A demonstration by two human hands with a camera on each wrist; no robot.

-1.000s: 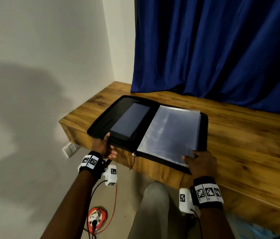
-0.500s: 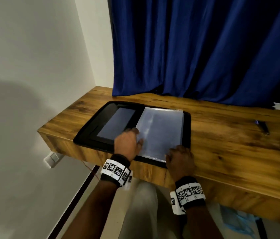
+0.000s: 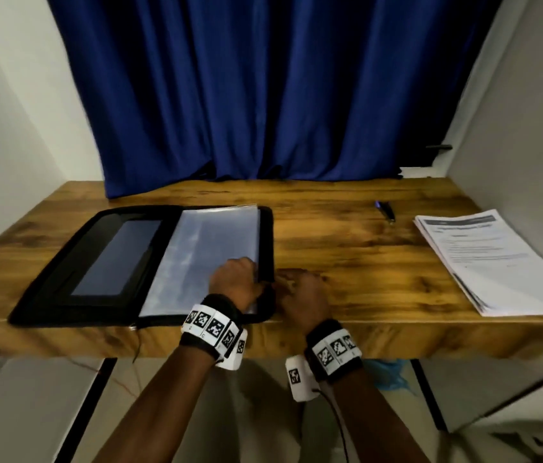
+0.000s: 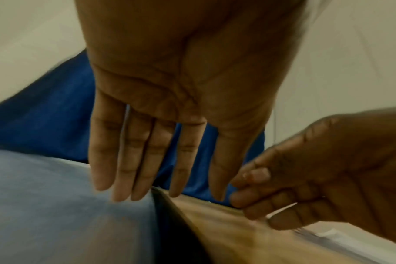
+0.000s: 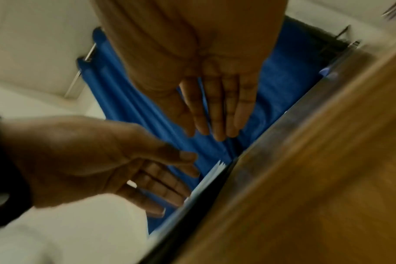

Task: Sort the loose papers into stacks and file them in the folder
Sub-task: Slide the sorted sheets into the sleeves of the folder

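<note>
A black zip folder (image 3: 63, 279) lies open on the left half of the wooden desk (image 3: 347, 248), with clear plastic sleeves (image 3: 203, 248) on its right half. My left hand (image 3: 233, 279) hovers over the sleeves' near right corner, its fingers (image 4: 147, 160) straight and holding nothing. My right hand (image 3: 300, 292) sits on the desk just right of the folder's edge, loosely curled and empty (image 5: 215, 107). A stack of printed papers (image 3: 497, 262) lies at the desk's far right, away from both hands.
A dark pen (image 3: 385, 211) lies on the desk between folder and papers. A blue curtain (image 3: 263, 95) hangs behind the desk. White walls close in on both sides. The desk's front edge runs just under my wrists.
My left hand moved from the folder's left front edge across to the sleeves' right corner. My right hand slid off the sleeves onto the desk. The view swung right, showing the papers.
</note>
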